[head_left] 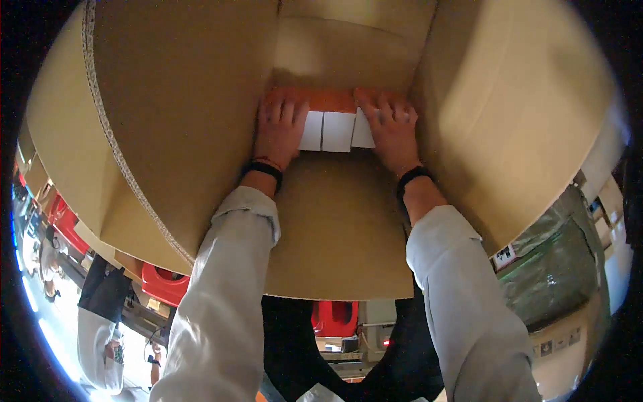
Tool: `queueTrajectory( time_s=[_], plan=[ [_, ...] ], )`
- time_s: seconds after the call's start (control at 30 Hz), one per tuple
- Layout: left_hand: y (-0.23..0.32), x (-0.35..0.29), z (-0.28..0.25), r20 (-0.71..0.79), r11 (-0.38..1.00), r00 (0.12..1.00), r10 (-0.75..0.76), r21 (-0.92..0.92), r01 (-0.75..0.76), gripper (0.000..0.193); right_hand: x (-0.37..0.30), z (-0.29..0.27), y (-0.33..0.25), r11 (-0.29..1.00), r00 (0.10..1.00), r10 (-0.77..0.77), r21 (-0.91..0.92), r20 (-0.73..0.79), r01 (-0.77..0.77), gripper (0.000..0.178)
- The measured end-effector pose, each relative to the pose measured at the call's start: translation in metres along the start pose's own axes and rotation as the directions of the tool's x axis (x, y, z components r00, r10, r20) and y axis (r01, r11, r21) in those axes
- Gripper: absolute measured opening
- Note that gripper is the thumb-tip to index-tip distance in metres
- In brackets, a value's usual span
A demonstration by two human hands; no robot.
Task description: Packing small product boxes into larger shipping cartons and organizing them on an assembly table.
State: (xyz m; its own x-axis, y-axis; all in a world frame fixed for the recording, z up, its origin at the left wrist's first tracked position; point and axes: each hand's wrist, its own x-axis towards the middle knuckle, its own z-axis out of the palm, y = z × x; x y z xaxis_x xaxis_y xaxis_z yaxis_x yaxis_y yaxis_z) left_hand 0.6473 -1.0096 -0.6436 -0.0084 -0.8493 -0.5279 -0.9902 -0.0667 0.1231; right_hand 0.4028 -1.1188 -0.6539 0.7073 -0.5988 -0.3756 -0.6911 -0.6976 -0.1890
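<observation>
Deep inside a large brown cardboard box [341, 234], several small boxes [338, 132] with white sides and orange-red tops stand in a row along the far wall. My left hand [282, 127] is closed over the row's left end, its fingers curled on the orange-red top. At the right end, my right hand [394, 127] grips the white box [364, 130] there in the same way. A narrow gap separates that box from the one beside it. My palms hide part of the end boxes, and I cannot tell whether the row rests on the bottom.
Tall cardboard walls [181, 120] rise close on both sides of my arms. Outside, a green plastic-wrapped load [556, 261] stands at the right, above a carton [562, 348]. Red bins [164, 285] and another person's pale sleeve [97, 342] show at the lower left.
</observation>
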Motion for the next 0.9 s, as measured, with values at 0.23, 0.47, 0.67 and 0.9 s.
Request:
queueTrajectory(
  time_s=[0.23, 0.47, 0.67, 0.9],
  plan=[
    [-0.001, -0.002, -0.032, -0.014, 0.997, 0.999, 0.032, -0.071, -0.033, 0.094, 0.003, -0.028, 0.001, 0.999, 0.997, -0.052, 0.006, 0.065, 0.052, 0.088],
    [0.0, -0.056, -0.178, -0.144, 0.996, 0.989, -0.035, -0.08, 0.024, 0.092, 0.003, -0.221, -0.018, 0.984, 0.983, -0.168, -0.039, 0.069, 0.171, 0.096],
    [0.039, -0.173, -0.349, -0.222, 1.0, 0.975, -0.018, 0.003, 0.02, 0.064, -0.078, -0.405, -0.039, 0.969, 0.969, -0.247, -0.005, -0.014, 0.247, 0.099],
    [0.164, -0.386, -0.488, -0.34, 0.948, 0.886, -0.315, -0.164, 0.274, 0.09, -0.22, -0.605, -0.079, 0.81, 0.811, -0.585, -0.086, -0.033, 0.581, 0.1]
  ],
)
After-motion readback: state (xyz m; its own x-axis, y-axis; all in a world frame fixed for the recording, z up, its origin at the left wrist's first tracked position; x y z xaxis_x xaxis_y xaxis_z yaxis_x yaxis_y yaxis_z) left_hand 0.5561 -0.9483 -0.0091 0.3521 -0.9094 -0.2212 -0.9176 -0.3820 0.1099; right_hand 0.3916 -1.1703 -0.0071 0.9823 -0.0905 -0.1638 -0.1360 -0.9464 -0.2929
